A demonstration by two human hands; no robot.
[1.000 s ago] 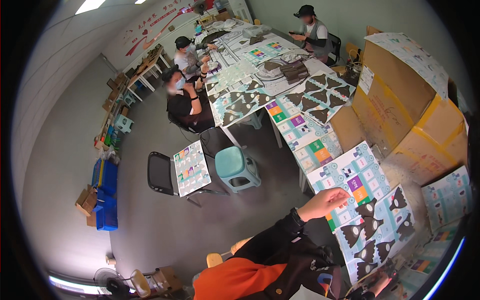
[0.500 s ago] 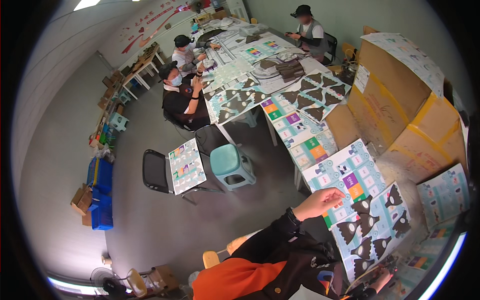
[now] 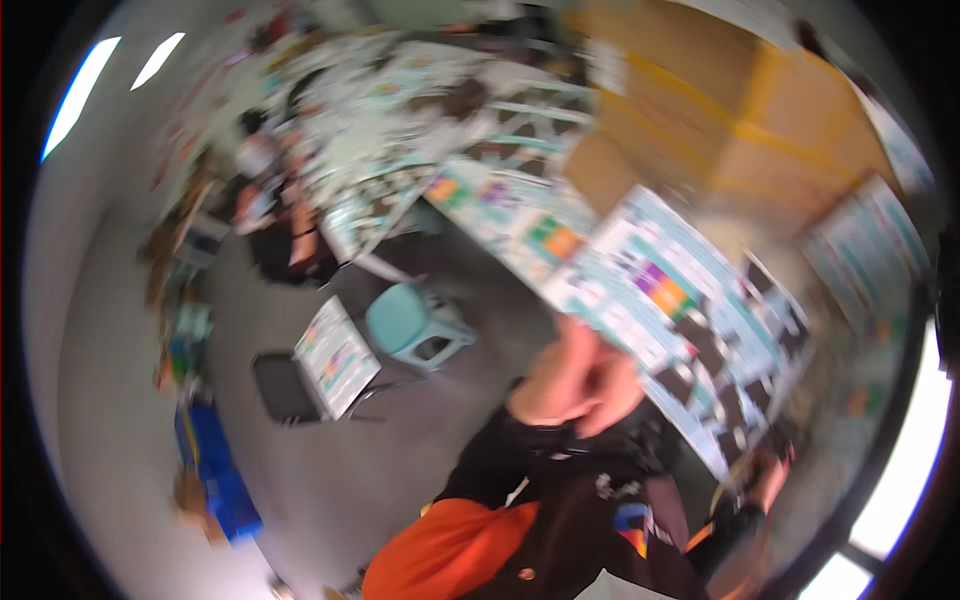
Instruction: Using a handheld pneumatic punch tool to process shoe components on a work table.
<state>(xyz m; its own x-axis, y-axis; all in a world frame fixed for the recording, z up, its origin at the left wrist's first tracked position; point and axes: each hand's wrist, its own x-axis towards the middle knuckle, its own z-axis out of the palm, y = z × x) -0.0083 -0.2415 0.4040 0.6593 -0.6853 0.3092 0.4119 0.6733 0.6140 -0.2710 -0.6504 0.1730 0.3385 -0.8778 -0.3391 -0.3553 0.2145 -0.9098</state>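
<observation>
My left hand is off the board, in front of my body and beside the board's near left edge, with its fingers smeared by motion. Low at the right, my right hand is closed at the board's near right corner. Something dark shows at its fingers, too blurred to name. Between and beyond the hands lies a light-blue printed board with coloured squares. Dark brown dress-shaped pieces cover its near part. A thin cord or hose appears beside my right hand.
Large taped cardboard boxes stand beyond the board at the right. More printed sheets lead to a long table with people around it. A teal stool and a black chair bearing a printed sheet stand at the left.
My left hand has pulled back from over the board toward my body. The whole view has swung and tilted, so the scene is blurred. My right hand stays near the board's corner.
</observation>
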